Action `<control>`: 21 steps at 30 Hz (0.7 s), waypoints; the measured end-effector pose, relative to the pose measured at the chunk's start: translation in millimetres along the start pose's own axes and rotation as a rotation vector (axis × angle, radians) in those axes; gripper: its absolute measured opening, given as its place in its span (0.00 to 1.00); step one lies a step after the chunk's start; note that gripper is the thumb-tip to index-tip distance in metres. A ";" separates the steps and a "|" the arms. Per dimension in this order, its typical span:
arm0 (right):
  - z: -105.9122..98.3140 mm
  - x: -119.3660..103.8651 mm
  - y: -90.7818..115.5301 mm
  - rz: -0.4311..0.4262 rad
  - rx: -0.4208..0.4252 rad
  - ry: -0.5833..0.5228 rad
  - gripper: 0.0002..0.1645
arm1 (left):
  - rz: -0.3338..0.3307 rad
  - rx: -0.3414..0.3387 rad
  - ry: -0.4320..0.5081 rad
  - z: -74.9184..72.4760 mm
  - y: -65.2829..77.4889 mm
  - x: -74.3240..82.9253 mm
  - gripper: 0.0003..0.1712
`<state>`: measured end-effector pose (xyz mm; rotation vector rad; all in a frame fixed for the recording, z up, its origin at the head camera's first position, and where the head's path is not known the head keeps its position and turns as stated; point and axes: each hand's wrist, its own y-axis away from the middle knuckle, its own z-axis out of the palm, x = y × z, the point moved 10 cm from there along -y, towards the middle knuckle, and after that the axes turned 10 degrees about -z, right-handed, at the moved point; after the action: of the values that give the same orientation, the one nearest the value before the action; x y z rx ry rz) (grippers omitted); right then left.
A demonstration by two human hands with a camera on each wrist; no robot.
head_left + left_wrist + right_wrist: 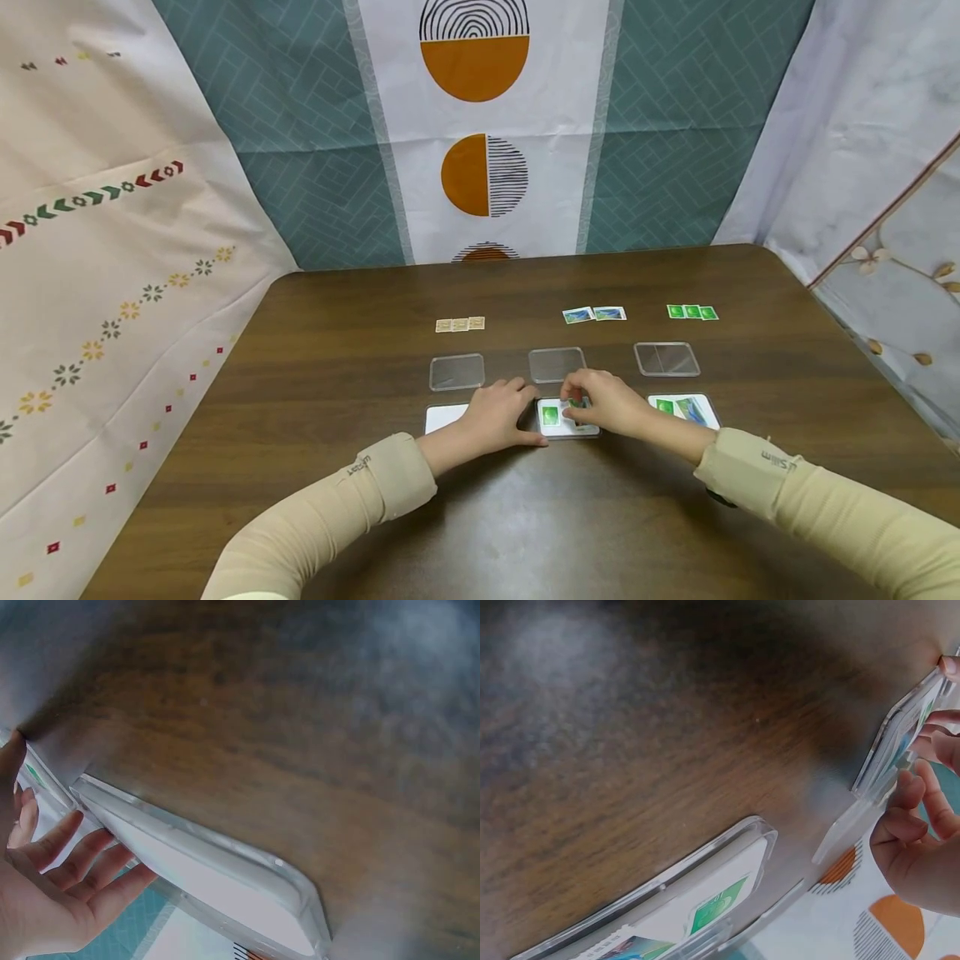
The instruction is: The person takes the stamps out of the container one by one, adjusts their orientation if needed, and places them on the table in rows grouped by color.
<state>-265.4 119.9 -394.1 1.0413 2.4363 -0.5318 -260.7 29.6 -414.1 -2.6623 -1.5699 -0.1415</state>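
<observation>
— Working on what surface?
— Brown wood-grain table (480, 525), far corners rounded, sheen toward 6 o'clock.
— Room?
— Cloth on three sides: teal-and-white hanging (311, 125) with orange half-circles at 12, cream patterned cloth (97, 275) at 9–10, white floral cloth (892, 250) at 2–3.
— Hands?
— Both at the middle case (551, 430); a green stamp (551, 415) shows in it. My left hand (495, 417): fingers relaxed, thumb touching the case around 7–8. My right hand (609, 406): fingers curled over its 2 o'clock side; can't tell if they pinch anything.
— Around that case?
— Left case (442, 418) at 9, right case (671, 913) at 3. Clear lids (557, 365) at 10, 12, 2. Farther out: brown stamps (460, 325) 10–11, blue stamps (579, 315) just past 12, green stamps (693, 312) 1–2.
</observation>
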 end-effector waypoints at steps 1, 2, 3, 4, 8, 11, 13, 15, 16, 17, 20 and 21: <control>0.0 0.1 -0.3 0.002 0.000 0.007 0.08 | 0.001 0.003 -0.002 -0.3 -0.2 0.3 0.40; 0.0 -0.3 -1.0 0.001 0.001 0.010 0.08 | 0.001 0.007 -0.005 -0.5 -0.5 0.4 0.40; 0.2 -0.6 -1.4 0.002 0.000 0.013 0.08 | 0.002 0.008 -0.007 -0.4 -0.7 0.5 0.40; 0.7 -0.9 -1.9 0.002 -0.003 0.015 0.08 | 0.003 0.008 -0.009 -0.4 -0.9 0.6 0.40; 4.2 -1.5 -3.7 0.007 -0.018 0.008 0.08 | 0.006 0.003 -0.013 0.0 -1.2 0.6 0.40; 7.5 -0.7 -3.9 0.025 -0.027 -0.001 0.08 | 0.007 -0.001 -0.016 -0.2 -1.2 1.0 0.40; 9.5 0.3 -4.0 0.035 -0.031 -0.004 0.08 | 0.008 -0.004 -0.018 -0.7 -1.4 1.6 0.40; 10.7 1.4 -4.1 0.047 -0.031 -0.002 0.08 | 0.007 -0.010 -0.020 -1.0 -1.8 2.2 0.40; 10.9 2.0 -4.5 0.052 -0.029 0.001 0.08 | 0.006 -0.014 -0.021 -1.2 -2.0 2.6 0.40; 11.1 2.5 -4.9 0.057 -0.027 0.002 0.08 | 0.006 -0.018 -0.022 -1.4 -2.3 2.9 0.40; 10.7 2.9 -6.5 0.062 -0.016 0.014 0.08 | 0.002 -0.030 -0.030 -1.5 -3.3 3.2 0.41; 10.8 3.1 -7.0 0.065 -0.014 0.014 0.08 | 0.002 -0.034 -0.032 -1.8 -3.5 3.4 0.41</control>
<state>-270.0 111.8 -403.5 1.1176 2.4064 -0.4866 -262.2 34.1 -412.0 -2.7053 -1.5874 -0.1270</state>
